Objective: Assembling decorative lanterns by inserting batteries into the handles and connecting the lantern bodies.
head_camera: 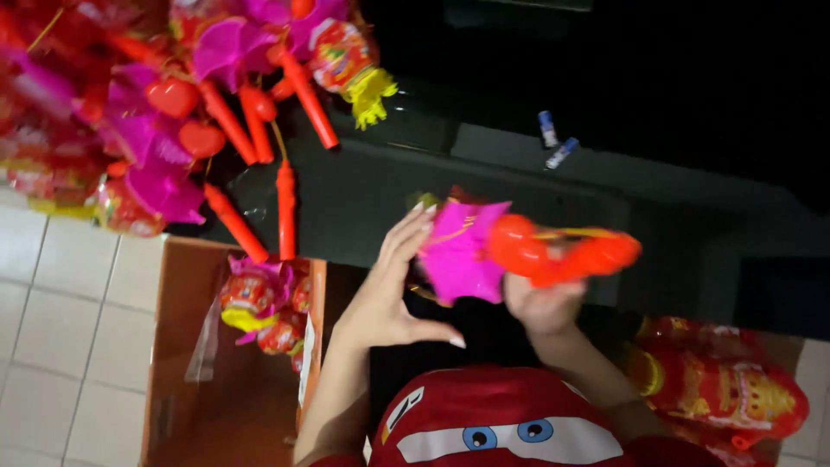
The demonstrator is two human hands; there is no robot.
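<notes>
Head view: left hand (385, 298) open, fingers spread, fingertips touching pink paper lantern (462, 251); right hand (540, 307) clamped on its orange plastic handle (562, 249), held above dark worktop (519, 190). More lanterns piled top left (130, 112), some in cardboard box (173, 346) below.

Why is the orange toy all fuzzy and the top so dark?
In the head view, the orange handle in the right hand is smeared by motion blur, as is the pink lantern paper by the left hand; the dark table is dimly lit and fades to black at the top.
</notes>
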